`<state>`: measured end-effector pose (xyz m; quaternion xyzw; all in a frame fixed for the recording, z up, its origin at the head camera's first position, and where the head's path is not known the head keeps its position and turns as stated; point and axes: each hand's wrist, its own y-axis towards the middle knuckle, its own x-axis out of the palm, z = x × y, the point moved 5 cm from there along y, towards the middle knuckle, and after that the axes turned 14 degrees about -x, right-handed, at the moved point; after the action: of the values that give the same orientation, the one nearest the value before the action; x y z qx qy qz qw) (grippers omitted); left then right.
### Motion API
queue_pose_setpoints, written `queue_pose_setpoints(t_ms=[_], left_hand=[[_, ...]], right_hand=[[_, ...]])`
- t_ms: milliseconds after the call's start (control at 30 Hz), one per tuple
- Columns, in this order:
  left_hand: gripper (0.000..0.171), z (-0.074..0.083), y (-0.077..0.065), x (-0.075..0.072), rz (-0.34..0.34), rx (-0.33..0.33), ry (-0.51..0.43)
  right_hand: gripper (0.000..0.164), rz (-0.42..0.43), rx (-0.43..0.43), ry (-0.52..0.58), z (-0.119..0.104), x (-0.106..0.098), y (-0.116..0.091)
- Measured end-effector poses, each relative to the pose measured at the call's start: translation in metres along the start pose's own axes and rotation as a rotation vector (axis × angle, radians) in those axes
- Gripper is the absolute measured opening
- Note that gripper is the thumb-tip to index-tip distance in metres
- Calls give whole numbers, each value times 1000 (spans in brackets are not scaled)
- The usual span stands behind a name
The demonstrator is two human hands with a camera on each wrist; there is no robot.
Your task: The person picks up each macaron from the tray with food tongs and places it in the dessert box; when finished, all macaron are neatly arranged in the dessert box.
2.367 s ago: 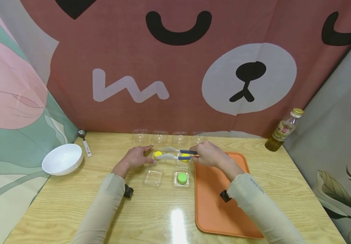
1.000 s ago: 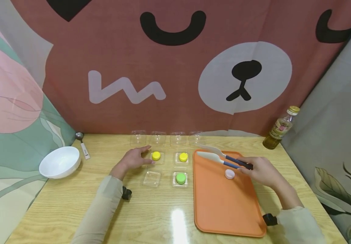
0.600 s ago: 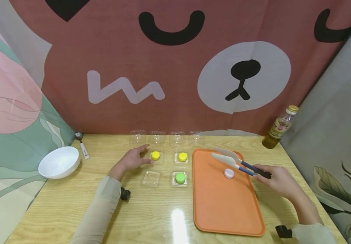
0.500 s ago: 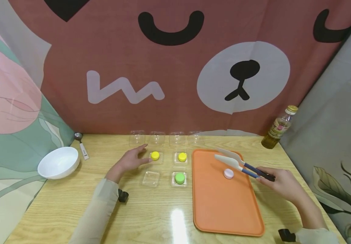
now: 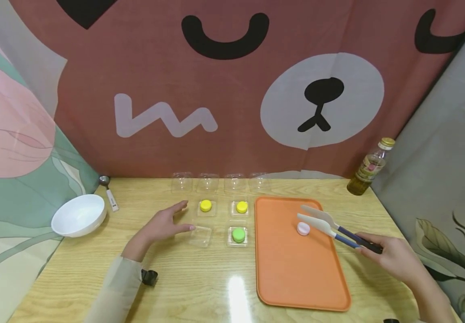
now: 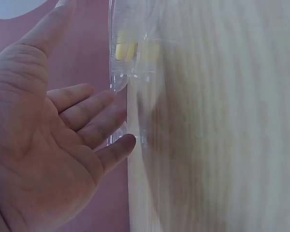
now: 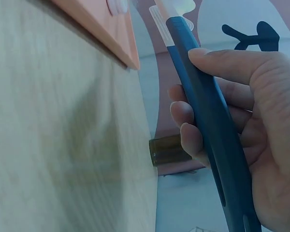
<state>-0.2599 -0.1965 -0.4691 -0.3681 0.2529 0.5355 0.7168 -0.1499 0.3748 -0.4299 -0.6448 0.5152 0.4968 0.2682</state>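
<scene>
My right hand point(image 5: 398, 258) grips a pair of tongs point(image 7: 198, 87) with dark blue handles and pale flat tips. Their spread tips hang over the orange tray point(image 5: 297, 273), around a pale lilac macaron point(image 5: 303, 229) in the head view. My left hand point(image 5: 164, 225) has its fingers extended, thumb tip right at the edge of a vacant clear plastic box point(image 5: 203, 237); nothing is in its palm in the left wrist view. Two yellow macarons point(image 5: 206, 205) and a green macaron point(image 5: 238, 235) each sit in their own clear box, grouped with the vacant one.
A row of several clear plastic lids point(image 5: 207, 182) stands along the back wall. Far left are a white bowl point(image 5: 79, 215) and a measuring spoon point(image 5: 111, 197). A bottle point(image 5: 367, 172) of amber liquid stands at the back right corner.
My right hand carried the tongs from over the yellow macarons rightward above the tray, then lowered toward the lilac macaron. My left hand moved from beside the left yellow macaron to the vacant box.
</scene>
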Motion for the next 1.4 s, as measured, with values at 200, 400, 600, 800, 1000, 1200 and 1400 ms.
queue_pose_setpoints(t_ms=[200,400,600,800,1000,1200,1400], left_hand=[[94,0,-11,5,-25,21,-16],[92,-1,-18,9,-57,29,-40],[91,-1,-19,14,-66,43,-26],[91,0,-20,18,-85,57,-12],[91,2,-20,19,-79,63,15],[90,3,-20,20,-82,77,28],[91,2,-20,20,-85,81,52]], right_hand=[[41,-2,6,-22,-1,1,-10],[46,-38,48,32,0,3,-12],[48,-54,58,41,0,3,-14],[51,-85,75,55,2,7,-16],[50,-91,79,55,4,10,-16],[47,-78,51,25,5,14,-15],[44,-60,24,19,4,17,-15]])
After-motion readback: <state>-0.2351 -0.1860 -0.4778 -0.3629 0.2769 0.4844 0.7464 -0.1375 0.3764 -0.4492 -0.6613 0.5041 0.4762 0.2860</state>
